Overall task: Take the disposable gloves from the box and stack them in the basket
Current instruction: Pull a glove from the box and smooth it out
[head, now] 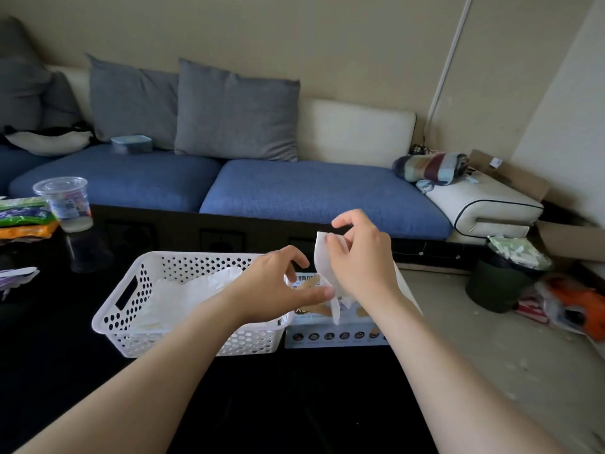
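A white perforated basket (131, 296) stands on the dark table and holds several pale disposable gloves (183, 293). Right beside it lies the light blue glove box (330, 337). My right hand (360, 257) hovers above the box, its fingers pinching the top of a white glove (322, 257) that hangs down to the box opening. My left hand (278, 286) is over the basket's right edge, thumb stretched toward the lower part of that glove, fingers curled and apart, gripping nothing that I can see.
A clear plastic cup (67, 203) and colourful snack packets (23, 217) sit at the table's far left. A blue sofa (311, 191) with grey cushions runs behind. A dark green waste bin (501, 283) and litter stand on the floor to the right.
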Available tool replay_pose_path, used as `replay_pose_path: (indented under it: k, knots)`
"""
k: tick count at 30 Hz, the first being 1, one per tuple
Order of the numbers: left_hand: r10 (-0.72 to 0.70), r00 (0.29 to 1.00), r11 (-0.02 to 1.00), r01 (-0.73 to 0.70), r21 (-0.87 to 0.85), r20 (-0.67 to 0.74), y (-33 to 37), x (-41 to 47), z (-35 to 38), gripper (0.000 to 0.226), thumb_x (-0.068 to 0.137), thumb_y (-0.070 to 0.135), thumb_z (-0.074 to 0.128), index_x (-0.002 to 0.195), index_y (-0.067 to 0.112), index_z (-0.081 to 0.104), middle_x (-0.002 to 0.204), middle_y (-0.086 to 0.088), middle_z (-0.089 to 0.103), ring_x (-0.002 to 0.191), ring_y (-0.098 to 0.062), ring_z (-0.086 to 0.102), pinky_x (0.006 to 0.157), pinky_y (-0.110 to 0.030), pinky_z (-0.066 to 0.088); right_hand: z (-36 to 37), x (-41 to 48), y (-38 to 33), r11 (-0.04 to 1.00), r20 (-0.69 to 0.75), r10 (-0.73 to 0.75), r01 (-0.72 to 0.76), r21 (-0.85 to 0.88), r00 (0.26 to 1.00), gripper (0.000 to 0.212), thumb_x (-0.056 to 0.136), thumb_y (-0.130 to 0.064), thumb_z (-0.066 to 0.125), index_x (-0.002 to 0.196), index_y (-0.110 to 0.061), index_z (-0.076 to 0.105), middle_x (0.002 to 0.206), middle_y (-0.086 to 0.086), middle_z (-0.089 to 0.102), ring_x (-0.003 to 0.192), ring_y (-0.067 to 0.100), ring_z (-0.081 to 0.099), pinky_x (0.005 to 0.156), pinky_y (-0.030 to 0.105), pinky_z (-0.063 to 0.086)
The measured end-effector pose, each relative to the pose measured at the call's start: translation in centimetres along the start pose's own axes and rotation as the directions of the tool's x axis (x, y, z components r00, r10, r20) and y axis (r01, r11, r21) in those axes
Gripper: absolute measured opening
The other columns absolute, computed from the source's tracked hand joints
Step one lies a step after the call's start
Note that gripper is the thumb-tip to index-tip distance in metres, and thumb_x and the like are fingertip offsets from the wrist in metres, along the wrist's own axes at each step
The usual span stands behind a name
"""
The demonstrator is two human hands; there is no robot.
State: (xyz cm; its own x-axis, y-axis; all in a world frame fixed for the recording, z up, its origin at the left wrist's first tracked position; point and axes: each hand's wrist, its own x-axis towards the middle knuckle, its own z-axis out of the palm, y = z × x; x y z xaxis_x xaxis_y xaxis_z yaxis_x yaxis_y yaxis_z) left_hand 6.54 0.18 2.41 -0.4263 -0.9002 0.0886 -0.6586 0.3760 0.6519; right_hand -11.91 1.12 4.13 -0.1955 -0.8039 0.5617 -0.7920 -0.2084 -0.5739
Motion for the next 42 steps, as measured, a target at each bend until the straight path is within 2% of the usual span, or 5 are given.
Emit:
replay_pose_path:
  k: [10, 19, 29, 36, 42]
  knots:
    - [0.038, 0.976, 0.933, -0.111, -0.343, -0.214, 0.3, 0.2, -0.6, 0.016, 0.103, 0.031, 0.066, 0.095, 0.022, 0.076, 0.091, 0.005, 0.077, 0.09, -0.018, 0.072, 0.093, -0.048, 0.059, -0.8, 0.0, -2.8, 0.653, 0.139, 0.328, -0.331, 0.681, 0.934, 0.01, 0.102, -0.022, 0.072, 0.106, -0.017, 0.08, 0.074, -0.009, 0.072, 0.063, 0.013, 0.071, 0.063, 0.029, 0.059]
    - [-0.203, 0.953, 0.683, -0.028, -0.73, -0.226, 0.1, -0.2, -2.3, 0.027, 0.1, 0.04, 0.055, 0.092, 0.017, 0.067, 0.1, -0.014, 0.073, 0.09, -0.031, 0.067, 0.096, -0.063, 0.055, 0.0, -0.3, -2.4, 0.831, 0.191, 0.176, -0.25, 0.497, 0.966, 0.027, 0.092, -0.012, 0.076, 0.114, -0.026, 0.08, 0.1, -0.007, 0.077, 0.09, 0.006, 0.072, 0.076, 0.015, 0.055]
    - [-0.165, 0.977, 0.55, -0.024, -0.835, -0.138, -0.2, -0.7, -3.4, 0.044, 0.093, 0.04, 0.079, 0.114, 0.003, 0.071, 0.104, -0.011, 0.078, 0.094, -0.027, 0.074, 0.084, -0.042, 0.059, 0.8, -0.2, -3.2, 0.742, 0.347, 0.236, -0.399, 0.538, 0.908, 0.022, 0.096, -0.036, 0.059, 0.099, -0.015, 0.066, 0.095, 0.007, 0.07, 0.09, 0.023, 0.067, 0.087, 0.052, 0.058]
    - [-0.251, 0.963, 0.65, 0.093, -0.754, -0.098, -0.9, -0.9, -3.5, 0.015, 0.092, 0.024, 0.079, 0.105, 0.019, 0.083, 0.105, -0.008, 0.08, 0.105, -0.033, 0.075, 0.097, -0.05, 0.059, 0.9, -0.1, -3.0, 0.771, 0.297, 0.215, -0.348, 0.533, 0.931, 0.021, 0.104, -0.031, 0.064, 0.095, -0.015, 0.074, 0.081, -0.008, 0.067, 0.074, 0.006, 0.057, 0.067, 0.023, 0.046]
    - [-0.046, 0.959, 0.932, -0.061, -0.358, -0.281, -1.3, -1.0, -2.9, 0.061, 0.084, 0.03, 0.086, 0.137, 0.041, 0.059, 0.129, 0.021, 0.062, 0.12, -0.002, 0.059, 0.099, -0.032, 0.052, 0.8, -0.5, -3.3, 0.849, 0.336, 0.126, -0.277, 0.45, 0.933, 0.035, 0.102, -0.042, 0.069, 0.078, -0.016, 0.075, 0.065, -0.008, 0.065, 0.066, 0.007, 0.058, 0.068, 0.027, 0.046]
